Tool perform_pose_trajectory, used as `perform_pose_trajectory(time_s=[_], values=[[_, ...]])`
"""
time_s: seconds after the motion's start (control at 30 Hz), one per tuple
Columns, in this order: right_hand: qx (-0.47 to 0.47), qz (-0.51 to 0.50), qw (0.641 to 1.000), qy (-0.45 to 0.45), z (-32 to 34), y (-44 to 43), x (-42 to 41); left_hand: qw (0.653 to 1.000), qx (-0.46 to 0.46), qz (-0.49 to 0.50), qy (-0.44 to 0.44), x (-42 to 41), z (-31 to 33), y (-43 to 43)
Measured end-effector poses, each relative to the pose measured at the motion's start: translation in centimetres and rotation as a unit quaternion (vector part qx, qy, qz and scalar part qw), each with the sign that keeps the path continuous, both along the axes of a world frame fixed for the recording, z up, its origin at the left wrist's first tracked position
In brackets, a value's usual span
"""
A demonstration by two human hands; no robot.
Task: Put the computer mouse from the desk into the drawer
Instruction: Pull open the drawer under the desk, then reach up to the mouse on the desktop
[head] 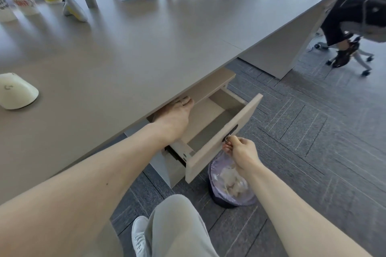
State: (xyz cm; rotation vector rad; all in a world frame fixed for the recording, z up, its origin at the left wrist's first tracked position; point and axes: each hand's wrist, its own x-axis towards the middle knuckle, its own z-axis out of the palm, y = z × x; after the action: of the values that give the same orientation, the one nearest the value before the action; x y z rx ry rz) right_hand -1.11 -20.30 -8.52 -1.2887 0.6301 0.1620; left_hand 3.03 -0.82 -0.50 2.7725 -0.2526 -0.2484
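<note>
Left hand [174,118] reaching under the desk [146,44] edge, fingertips hidden so their spread cannot be told, white computer mouse [16,91] on the desktop at far left — partly cut off, right hand [240,149] fingers pinched together on a small key [228,137] in the open drawer [224,137] front — drawer interior bare

The drawer [219,131] stands pulled open under the desk [167,37]. The right hand [240,150] pinches a key [228,137] at the drawer front, while the left hand [175,117] rests flat against the cabinet top. At nine o'clock, the white mouse [16,91] lies on the desk.
</note>
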Motion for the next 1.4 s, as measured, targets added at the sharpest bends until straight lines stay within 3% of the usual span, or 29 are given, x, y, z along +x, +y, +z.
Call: perform_pose_trajectory(time_s=[0.7, 1.4], values=[[-0.066, -0.063, 0.996, -0.001, -1.2, -11.3, -11.0, 0.999, 0.035, 0.005, -0.035, -2.7, -1.3, -0.5], [-0.052, -0.058, 0.997, -0.004, -0.5, -9.4, -9.6, 0.998, 0.061, 0.013, -0.028, -2.3, -1.2, -0.6]])
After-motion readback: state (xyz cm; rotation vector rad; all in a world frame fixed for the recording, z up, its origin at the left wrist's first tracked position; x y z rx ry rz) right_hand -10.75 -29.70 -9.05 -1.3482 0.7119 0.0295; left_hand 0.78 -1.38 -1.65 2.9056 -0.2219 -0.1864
